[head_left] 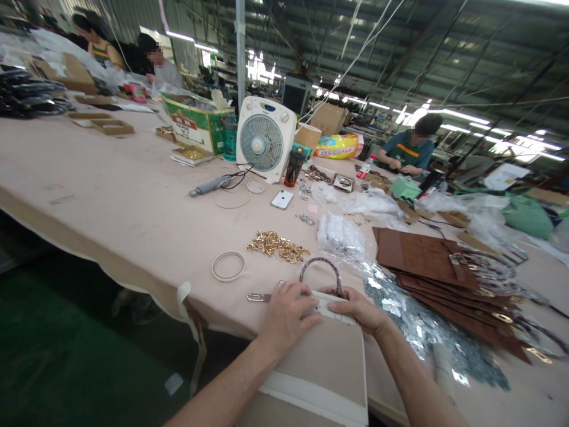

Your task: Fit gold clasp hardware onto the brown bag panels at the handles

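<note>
From the head view, you have a beige bag piece (324,362) in front of you, at the near edge of the big pinkish surface (146,178). Its bottom part hangs down past that edge. Your left hand (291,314) lies over the top of it, with the fingers a little apart (I cannot tell if they are gripping). Your right hand (360,308) pinches the top right side, with the thumb on the front. A dark, curved handle (320,262) stands up just behind your hands. A small strap with a shiny metal plate (256,298) pokes out to the left.

Past your hands is a pile of gold metal bits (275,244), and a cream ring of cord (229,267) lies to its left. To your right are lots of shiny silver pieces (400,314), next to a stack of brown pieces (422,255). Farther back are a white phone (281,199), a gray power tool (211,185) and a fan (262,139).
</note>
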Demonstrator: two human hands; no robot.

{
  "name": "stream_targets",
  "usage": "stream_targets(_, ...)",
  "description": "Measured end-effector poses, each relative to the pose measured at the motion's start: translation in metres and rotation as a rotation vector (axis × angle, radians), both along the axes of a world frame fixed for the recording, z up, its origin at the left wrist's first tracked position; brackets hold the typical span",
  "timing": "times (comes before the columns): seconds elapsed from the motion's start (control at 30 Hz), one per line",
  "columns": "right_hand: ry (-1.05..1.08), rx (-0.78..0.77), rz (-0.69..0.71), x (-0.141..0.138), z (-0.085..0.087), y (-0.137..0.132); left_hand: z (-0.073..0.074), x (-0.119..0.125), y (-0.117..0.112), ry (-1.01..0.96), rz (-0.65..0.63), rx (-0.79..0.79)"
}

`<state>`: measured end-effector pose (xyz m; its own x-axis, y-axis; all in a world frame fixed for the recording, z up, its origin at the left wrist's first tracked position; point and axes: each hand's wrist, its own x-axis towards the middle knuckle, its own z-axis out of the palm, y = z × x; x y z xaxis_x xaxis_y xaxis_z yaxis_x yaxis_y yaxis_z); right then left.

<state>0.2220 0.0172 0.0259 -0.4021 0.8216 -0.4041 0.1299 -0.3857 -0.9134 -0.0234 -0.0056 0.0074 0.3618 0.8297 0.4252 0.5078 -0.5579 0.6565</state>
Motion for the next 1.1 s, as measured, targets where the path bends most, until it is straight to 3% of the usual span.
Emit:
stream_targets(0.17,-0.326,0.396,-0.243,0.003,0.006,-0.004,0.004,0.002,-0.001,0.011,0.001,-0.003)
stream_targets(0.23,-0.395,0.48,-0.286,0.01,0.011,-0.014,0.004,0.003,0.0,0.023,0.005,0.017)
stream_targets(0.37,-0.482,0.498,-0.334,0.024,0.012,-0.044,0.002,0.006,0.001,0.051,0.003,0.049)
stream_targets(0.53,-0.51,0.535,-0.52,0.02,-0.007,-0.066,0.011,0.019,-0.003,0.146,-0.028,0.151)
stream_targets(0.73,-0.568,0.647,-0.64,0.015,-0.026,-0.067,0.023,0.054,-0.017,0.247,-0.231,0.204)
stream_targets(0.9,-0.562,0.654,-0.652,0.022,-0.025,-0.072,0.024,0.078,-0.017,0.316,-0.141,0.153)
stream_targets(1.1,-0.452,0.647,-0.614,0.023,-0.019,-0.078,0.02,0.077,-0.008,0.334,-0.112,0.146)
